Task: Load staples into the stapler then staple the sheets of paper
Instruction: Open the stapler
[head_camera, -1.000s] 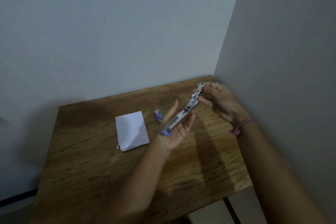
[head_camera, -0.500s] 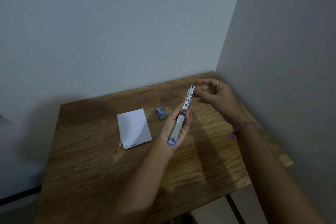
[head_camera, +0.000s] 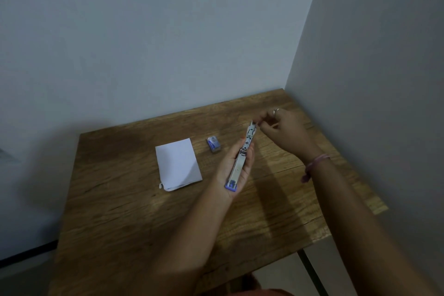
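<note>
Wooden desk (head_camera: 125, 211) in a bare corner: stapler opened out for loading
The left hand (head_camera: 236, 166) cradles the stapler (head_camera: 241, 158), now swung nearer upright; the right hand (head_camera: 283, 132), fingers curled, has come back to its far tip, pinching there, staples too small to see; paper sheets (head_camera: 177, 163) and staple box (head_camera: 213, 143) wait beyond

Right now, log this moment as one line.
left hand: holds opened stapler | right hand: fingers at its far end | paper, staple box: on table
</note>
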{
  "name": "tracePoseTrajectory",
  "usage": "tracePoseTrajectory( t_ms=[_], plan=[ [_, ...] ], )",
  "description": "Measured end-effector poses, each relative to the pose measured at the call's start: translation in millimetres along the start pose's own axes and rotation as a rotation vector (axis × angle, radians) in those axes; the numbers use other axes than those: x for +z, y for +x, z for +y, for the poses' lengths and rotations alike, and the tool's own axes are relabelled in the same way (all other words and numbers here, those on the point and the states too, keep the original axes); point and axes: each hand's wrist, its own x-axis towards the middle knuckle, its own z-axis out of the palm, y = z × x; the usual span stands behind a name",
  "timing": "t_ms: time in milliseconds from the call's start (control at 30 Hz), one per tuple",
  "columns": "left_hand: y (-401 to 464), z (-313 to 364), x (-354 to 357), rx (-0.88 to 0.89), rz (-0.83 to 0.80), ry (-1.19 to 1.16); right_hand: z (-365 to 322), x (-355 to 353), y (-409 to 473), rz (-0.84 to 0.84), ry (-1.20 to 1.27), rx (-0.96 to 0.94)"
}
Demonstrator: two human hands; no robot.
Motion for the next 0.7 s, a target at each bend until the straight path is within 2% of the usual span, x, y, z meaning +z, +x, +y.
tracePoseTrajectory(
  t_ms=[300, 700],
  plan=[
    [1, -3, -9, 0.032, 0.106, 0.019, 2, 18, -13, -0.040, 0.085, 0.076],
    [-1, -14, -13, 0.089, 0.237, 0.063, 1, 24, -26, -0.068, 0.127, 0.056]
  ],
)
